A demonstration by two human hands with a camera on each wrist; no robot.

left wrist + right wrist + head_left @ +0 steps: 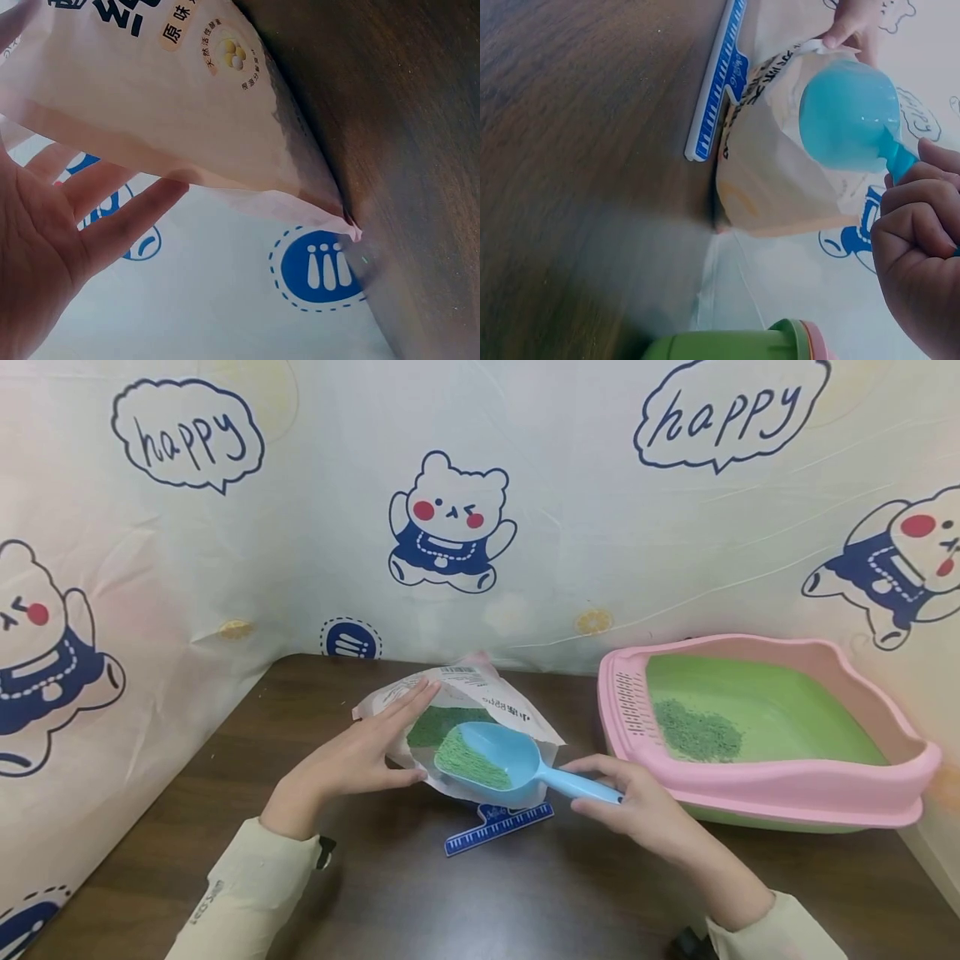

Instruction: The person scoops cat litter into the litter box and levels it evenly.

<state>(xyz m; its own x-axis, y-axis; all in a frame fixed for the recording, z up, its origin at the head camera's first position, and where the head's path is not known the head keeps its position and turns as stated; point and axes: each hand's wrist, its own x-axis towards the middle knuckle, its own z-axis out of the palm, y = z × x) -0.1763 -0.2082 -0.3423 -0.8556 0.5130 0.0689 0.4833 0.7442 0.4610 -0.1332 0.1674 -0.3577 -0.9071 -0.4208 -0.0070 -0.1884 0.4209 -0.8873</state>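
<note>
A light blue scoop, heaped with green pellets, is above the opening of a white-and-pink litter bag. My right hand grips the scoop's handle; the right wrist view shows its curled fingers and the scoop's underside. More green pellets show inside the bag. At the bag's left side, my left hand holds it, thumb near the front rim and long fingers spread along the far side. The left wrist view shows those fingers against the printed bag.
A pink litter box with a green base stands at the right, a patch of green pellets on its floor. A blue clip with a piano-key pattern lies in front of the bag on the dark wooden table. A printed cloth hangs behind.
</note>
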